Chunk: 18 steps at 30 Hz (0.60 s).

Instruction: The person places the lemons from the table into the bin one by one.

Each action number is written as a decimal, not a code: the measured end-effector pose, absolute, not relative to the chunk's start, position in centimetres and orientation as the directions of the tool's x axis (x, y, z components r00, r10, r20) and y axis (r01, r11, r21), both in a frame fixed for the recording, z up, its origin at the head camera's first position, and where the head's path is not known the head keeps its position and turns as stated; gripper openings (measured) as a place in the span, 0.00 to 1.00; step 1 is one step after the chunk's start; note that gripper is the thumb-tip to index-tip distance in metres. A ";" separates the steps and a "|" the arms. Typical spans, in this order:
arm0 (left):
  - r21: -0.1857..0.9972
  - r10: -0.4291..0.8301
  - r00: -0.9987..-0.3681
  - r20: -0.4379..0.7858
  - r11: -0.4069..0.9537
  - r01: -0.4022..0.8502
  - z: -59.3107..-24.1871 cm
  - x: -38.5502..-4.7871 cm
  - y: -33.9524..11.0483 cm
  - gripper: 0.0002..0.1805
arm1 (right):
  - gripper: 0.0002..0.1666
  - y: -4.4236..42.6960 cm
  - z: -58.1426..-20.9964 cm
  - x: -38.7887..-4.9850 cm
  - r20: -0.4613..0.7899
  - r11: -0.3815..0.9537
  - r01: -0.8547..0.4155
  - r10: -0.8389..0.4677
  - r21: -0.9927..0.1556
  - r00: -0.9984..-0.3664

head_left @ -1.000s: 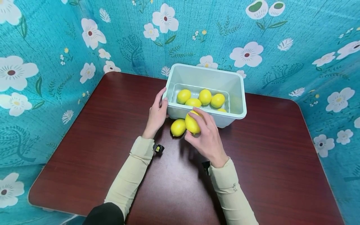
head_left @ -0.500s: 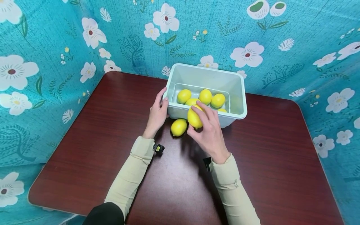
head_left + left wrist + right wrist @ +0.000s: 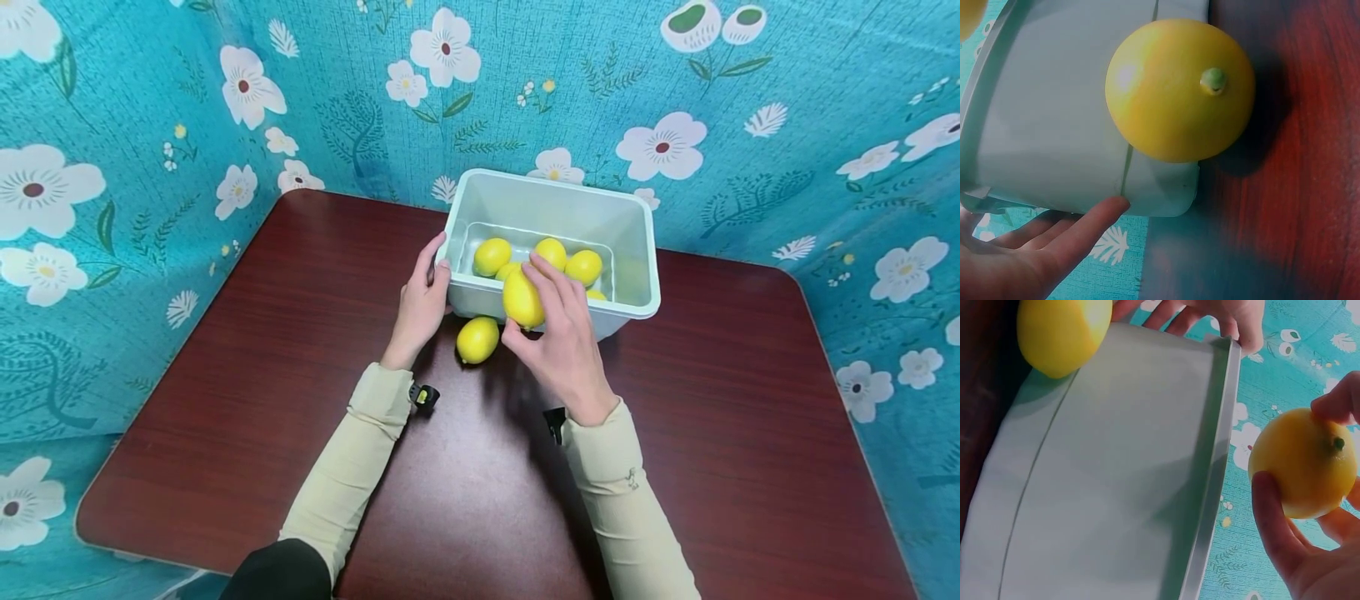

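My right hand (image 3: 566, 354) holds a yellow lemon (image 3: 522, 297) between thumb and fingers, raised in front of the bin's near rim. The right wrist view shows that lemon's (image 3: 1304, 462) green stem end. At the left end of the pale grey-green plastic bin (image 3: 555, 198), my left hand (image 3: 420, 308) rests with fairly straight fingers on the outer wall and the thumb at the rim corner. Another lemon (image 3: 477, 340) lies on the table close to the bin's front wall. Inside are several lemons (image 3: 492, 257), partly hidden by the rim and my right hand.
The dark red-brown wooden table (image 3: 247, 375) has rounded corners. Behind the bin and along both sides hangs a turquoise floral cloth (image 3: 352, 108). Small black devices, such as the left wrist camera (image 3: 424, 397), sit at both wrists.
My right hand has lifted the held lemon upward and slightly right, from beside the table lemon to the height of the bin's front rim. The left hand and bin stay in place.
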<state>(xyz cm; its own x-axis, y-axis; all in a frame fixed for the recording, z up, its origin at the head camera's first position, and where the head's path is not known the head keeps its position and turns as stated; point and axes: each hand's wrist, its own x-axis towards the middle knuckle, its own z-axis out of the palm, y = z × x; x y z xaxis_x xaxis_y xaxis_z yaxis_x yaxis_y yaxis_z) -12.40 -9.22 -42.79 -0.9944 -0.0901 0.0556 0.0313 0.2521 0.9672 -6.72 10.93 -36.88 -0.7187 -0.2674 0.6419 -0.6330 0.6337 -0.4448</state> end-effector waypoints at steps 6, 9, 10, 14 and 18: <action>0.967 -0.094 -0.994 0.058 0.251 0.032 -42.8 -12.4 -9.2 0.23 | 0.34 10.8 -36.3 -7.1 0.646 0.633 -0.636 -0.269 -0.441 -0.714; 0.967 -0.095 -0.994 0.061 0.250 0.036 -42.8 -12.4 -9.2 0.23 | 0.33 10.8 -36.1 -7.3 0.648 0.632 -0.638 -0.268 -0.441 -0.713; 0.967 -0.094 -0.994 0.063 0.250 0.038 -42.9 -12.5 -9.2 0.23 | 0.33 10.8 -36.1 -7.4 0.647 0.631 -0.637 -0.267 -0.444 -0.715; 0.966 -0.093 -0.993 0.068 0.254 0.043 -43.1 -12.6 -9.2 0.23 | 0.33 10.7 -35.9 -7.5 0.642 0.623 -0.629 -0.253 -0.464 -0.724; 0.969 -0.093 -0.993 0.069 0.244 0.045 -43.2 -12.6 -9.2 0.23 | 0.34 10.7 -35.8 -7.8 0.640 0.614 -0.626 -0.243 -0.480 -0.729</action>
<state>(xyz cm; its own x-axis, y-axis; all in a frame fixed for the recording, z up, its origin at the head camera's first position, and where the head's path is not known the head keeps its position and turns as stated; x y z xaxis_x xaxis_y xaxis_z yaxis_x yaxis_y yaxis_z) -12.62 -9.21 -43.16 -0.9933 -0.0928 0.0690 0.0445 0.2437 0.9688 -7.79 10.66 -35.83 -0.7288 -0.2426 0.6403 -0.6263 0.6140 -0.4803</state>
